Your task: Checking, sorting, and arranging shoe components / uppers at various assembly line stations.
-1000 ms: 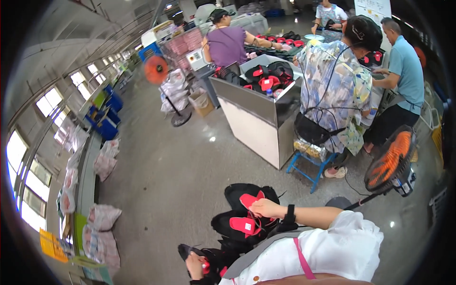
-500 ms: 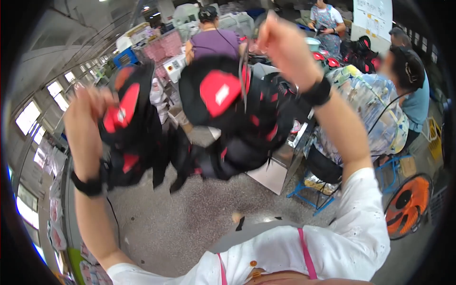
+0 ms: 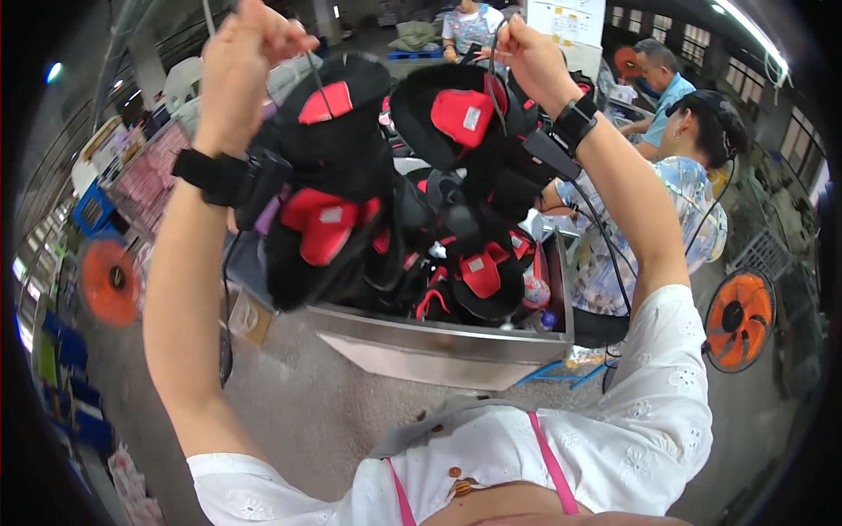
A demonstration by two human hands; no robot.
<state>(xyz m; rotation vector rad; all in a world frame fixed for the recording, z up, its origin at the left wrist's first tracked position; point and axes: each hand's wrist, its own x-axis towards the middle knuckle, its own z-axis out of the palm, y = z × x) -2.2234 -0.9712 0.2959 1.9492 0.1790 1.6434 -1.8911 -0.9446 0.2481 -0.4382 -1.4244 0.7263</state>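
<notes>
My left hand (image 3: 241,74) is raised at the upper left, fingers closed on a thin cord. From it hangs a bundle of black fabric pieces (image 3: 326,153) with red patches and pale labels; they look like shoe uppers. My right hand (image 3: 531,57) pinches another thin cord (image 3: 496,83), which runs to a second such bundle (image 3: 425,114). Both bundles hang above a metal-edged bin (image 3: 438,336). More black-and-red pieces (image 3: 481,276) lie in the bin. Where the hanging pieces end and the lying ones begin is partly hidden.
A person in a patterned top (image 3: 653,232) sits right of the bin, with a person in blue (image 3: 667,105) behind. Another person (image 3: 469,31) stands at the far side. Orange fans (image 3: 741,320) stand at both sides. A cardboard box (image 3: 250,317) sits on the floor left of the bin.
My view has turned to the right. Both hands, still raised, have carried the hanging bundles from over the floor to above the bin, which now shows in front of me.
</notes>
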